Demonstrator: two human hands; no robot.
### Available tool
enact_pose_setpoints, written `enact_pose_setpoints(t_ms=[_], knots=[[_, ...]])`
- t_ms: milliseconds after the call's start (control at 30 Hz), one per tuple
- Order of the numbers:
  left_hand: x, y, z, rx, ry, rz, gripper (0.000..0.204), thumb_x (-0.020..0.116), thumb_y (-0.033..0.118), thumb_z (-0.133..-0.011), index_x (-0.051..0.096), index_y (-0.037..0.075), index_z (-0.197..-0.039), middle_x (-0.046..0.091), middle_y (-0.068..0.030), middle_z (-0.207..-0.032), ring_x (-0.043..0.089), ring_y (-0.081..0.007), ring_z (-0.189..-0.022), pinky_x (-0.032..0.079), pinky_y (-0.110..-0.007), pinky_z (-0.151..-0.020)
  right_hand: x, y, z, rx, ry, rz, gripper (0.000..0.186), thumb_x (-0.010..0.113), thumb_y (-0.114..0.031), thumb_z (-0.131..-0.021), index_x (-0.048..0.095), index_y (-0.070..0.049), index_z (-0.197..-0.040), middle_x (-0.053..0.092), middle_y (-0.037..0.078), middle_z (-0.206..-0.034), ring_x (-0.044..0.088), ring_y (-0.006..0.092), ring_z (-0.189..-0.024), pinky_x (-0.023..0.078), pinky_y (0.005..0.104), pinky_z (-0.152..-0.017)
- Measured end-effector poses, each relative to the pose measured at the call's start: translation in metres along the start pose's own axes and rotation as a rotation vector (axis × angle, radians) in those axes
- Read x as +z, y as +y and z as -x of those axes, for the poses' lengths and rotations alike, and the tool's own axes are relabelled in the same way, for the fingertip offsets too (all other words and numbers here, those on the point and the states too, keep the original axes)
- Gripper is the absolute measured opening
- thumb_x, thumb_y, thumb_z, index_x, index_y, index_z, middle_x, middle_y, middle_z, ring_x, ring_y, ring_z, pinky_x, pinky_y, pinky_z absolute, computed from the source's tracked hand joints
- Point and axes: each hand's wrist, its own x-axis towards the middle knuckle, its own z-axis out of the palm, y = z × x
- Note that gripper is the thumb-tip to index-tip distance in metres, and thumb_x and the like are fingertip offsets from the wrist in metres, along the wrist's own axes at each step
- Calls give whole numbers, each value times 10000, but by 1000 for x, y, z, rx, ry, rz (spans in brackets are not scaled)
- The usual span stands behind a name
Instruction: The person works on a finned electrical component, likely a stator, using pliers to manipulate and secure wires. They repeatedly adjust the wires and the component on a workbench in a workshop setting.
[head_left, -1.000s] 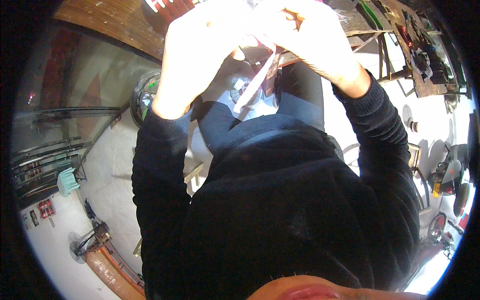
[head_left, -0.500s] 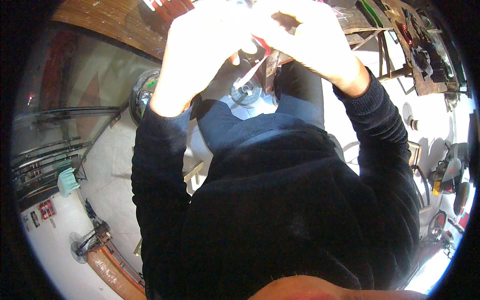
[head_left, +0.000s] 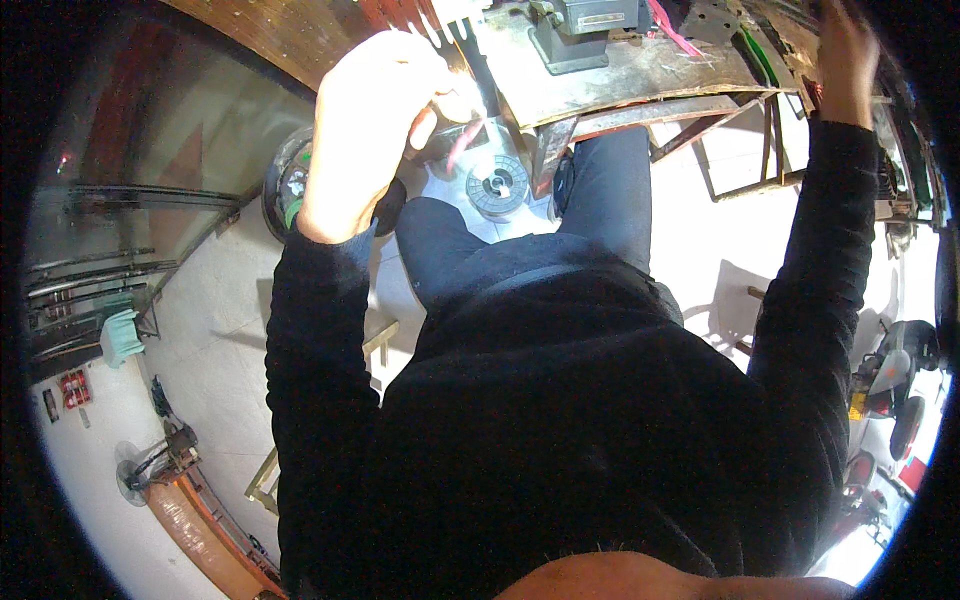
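**Left hand with a pink strip, right hand well off to the side**

The left hand (head_left: 370,112) was raised with thumb and fingers drawn together, apparently pinching a narrow pink strip (head_left: 465,147). The strip hung below and to the right of those fingertips, just left of the wooden bench's (head_left: 640,80) front left corner, its long axis slanting from upper right to lower left. The right hand (head_left: 848,58) was well apart from it, beyond the bench's front right corner; the left was far nearer.

Glare washed out the left fingertips and hid the strip's upper end. The right hand was blurred, its fingers cut off by the dark rim: whether they were spread or gripping anything, I cannot tell.
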Motion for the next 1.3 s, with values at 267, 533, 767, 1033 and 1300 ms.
enact_pose_setpoints(t_ms=[267,533,767,1033,1300], knots=[[11,18,-5,282,-59,-471,168,603,161,-1021,647,-1,-1023,696,-84,-876,515,-80,-577,389,-227,-548,82,64,84,51,-515,64,192,702,-185,-924,694,0,-973,720,144,-786,711,297,-745,522,425,-637],[21,11,2,216,60,-246,91,647,11,-943,630,-9,-1030,689,-80,-895,652,-116,-713,494,-236,-640,80,4,36,-239,-186,227,395,692,-159,-892,666,-11,-1258,715,251,-1100,712,370,-1003,568,410,-860],[52,-2,-1,429,75,-312,159,718,-23,-874,658,-16,-1021,705,-101,-926,708,-150,-799,548,-255,-677,29,-135,88,-256,-600,-702,341,686,-170,-984,657,45,-1247,731,137,-1133,708,212,-1020,567,305,-877],[28,-4,8,438,23,-270,191,727,10,-887,680,-19,-1070,697,-114,-971,716,-161,-803,583,-271,-718,39,-187,129,635,-1266,-1045,382,748,-221,-947,684,-19,-1264,741,56,-953,671,104,-805,540,266,-746],[9,-15,12,485,120,-391,202,710,-51,-882,647,-17,-1071,691,-113,-990,700,-146,-830,557,-247,-708,65,-203,150,386,-1020,-947,447,723,-128,-949,624,-54,-1379,721,47,-1038,629,87,-724,519,231,-705]])
